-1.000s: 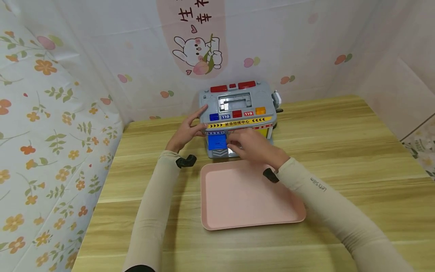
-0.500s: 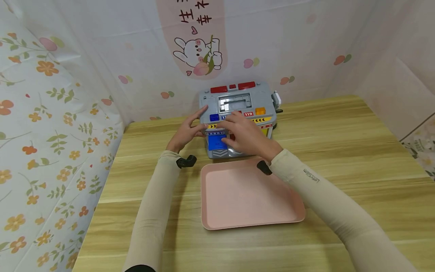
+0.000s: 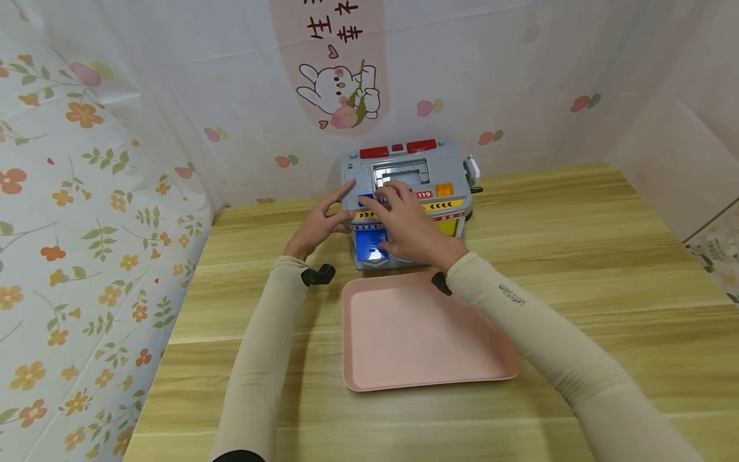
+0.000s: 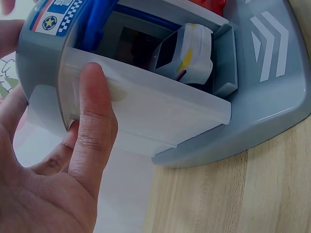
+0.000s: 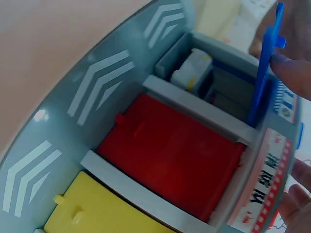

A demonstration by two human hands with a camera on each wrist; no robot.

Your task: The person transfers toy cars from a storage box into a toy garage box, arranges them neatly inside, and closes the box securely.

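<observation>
A grey toy emergency station (image 3: 404, 163) with red, blue and yellow parts stands against the backdrop. My left hand (image 3: 314, 228) holds its left corner, a finger extended along the white side wall (image 4: 155, 104) in the left wrist view. The blue door (image 5: 265, 73) is swung outward, and a fingertip touches it in the right wrist view. My right hand (image 3: 412, 221) has its fingers over the roof's front edge and its thumb beside the door. Inside the bay sits a white toy car (image 4: 187, 53) with yellow marks. The red door (image 5: 170, 150) and yellow door (image 5: 97, 208) lie closed.
A pink tray (image 3: 427, 333) lies on the wooden table (image 3: 248, 308) in front of the station. A white handset-like piece (image 3: 472, 170) hangs on the station's right side. Patterned cloth (image 3: 86, 256) covers the left and back.
My right hand has moved up and left from the front of the station to the roof edge. The blue door has tilted outward. My left hand has stayed on the corner.
</observation>
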